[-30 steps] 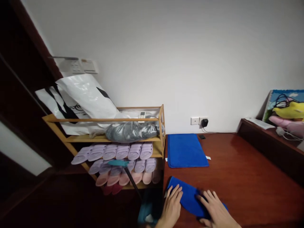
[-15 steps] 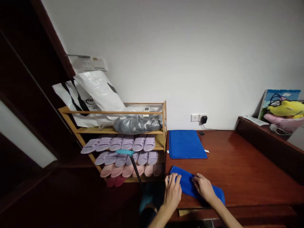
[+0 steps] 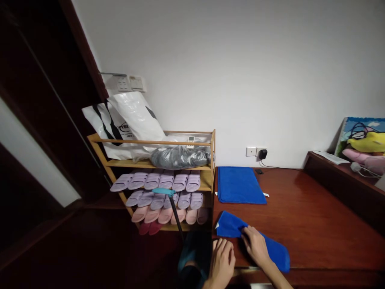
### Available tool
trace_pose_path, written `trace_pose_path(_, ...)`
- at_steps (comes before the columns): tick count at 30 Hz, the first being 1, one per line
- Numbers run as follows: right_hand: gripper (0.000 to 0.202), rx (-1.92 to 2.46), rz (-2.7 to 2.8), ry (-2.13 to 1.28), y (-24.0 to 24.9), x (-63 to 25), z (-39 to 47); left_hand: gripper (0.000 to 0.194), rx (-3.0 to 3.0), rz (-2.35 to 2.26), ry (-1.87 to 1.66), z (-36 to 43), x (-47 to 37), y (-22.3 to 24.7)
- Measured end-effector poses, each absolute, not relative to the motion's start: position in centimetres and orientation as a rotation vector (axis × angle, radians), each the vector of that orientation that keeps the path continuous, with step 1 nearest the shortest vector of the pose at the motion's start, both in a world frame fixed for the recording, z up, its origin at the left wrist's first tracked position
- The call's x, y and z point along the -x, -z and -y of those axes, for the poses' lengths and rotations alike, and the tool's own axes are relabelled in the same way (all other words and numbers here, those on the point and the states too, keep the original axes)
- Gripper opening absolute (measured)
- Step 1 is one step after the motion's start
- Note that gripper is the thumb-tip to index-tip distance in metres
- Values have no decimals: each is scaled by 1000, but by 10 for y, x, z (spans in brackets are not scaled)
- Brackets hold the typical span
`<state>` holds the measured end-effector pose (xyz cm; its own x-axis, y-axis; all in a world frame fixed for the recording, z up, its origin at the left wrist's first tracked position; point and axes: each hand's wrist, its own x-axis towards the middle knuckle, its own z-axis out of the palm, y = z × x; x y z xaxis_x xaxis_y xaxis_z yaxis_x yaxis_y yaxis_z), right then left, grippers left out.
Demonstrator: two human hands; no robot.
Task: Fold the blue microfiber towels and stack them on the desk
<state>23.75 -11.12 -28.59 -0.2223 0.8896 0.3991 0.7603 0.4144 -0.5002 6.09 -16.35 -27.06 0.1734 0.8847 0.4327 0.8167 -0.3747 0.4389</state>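
A narrow folded blue towel lies at a slant near the front edge of the brown wooden tabletop, a small white tag at its left end. My right hand is on the middle of the towel, its fingers bent and gripping the near edge. My left hand is by the table's front edge, just below the towel's left end and apart from it. Its fingers are curled together with nothing visible in them; the palm side is hidden. Behind lies a flat stack of folded blue towels with white tags at its sides.
Left of the table stands a wooden shoe rack with purple and pink slippers, white bags and a plastic-wrapped grey bundle. A blue-headed stick leans before it. A black plug is in the wall socket. A raised ledge borders the right.
My left hand has come off the towel's left end and moved down toward the table edge. My right hand stays on the towel, which has shifted slightly. The view has turned a little left.
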Motion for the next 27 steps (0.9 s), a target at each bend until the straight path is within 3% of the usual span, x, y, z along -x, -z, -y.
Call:
trace_pose_path(5,18,1422,1557,-811,276,-236,94,21,-2299,-1650,-970,166,-61,265)
trace_pose_path(9,29,1390,1449,-918,280,-232,89,35,-2306,-1576,-985,159,-60,264)
trace_pose_path(14,34,1325,1301,-1023,283,-230,88,36,-2250,-1547,-922,142,-67,272)
trace_pose_path(19,31,1272,1107,-1178,279,-234,86,58,-2248,-1449,-860,132,-73,283)
trace_pose_path(27,38,1222,938,-1377,278,-249,84,50,-2317,-1557,-891,136,-76,279)
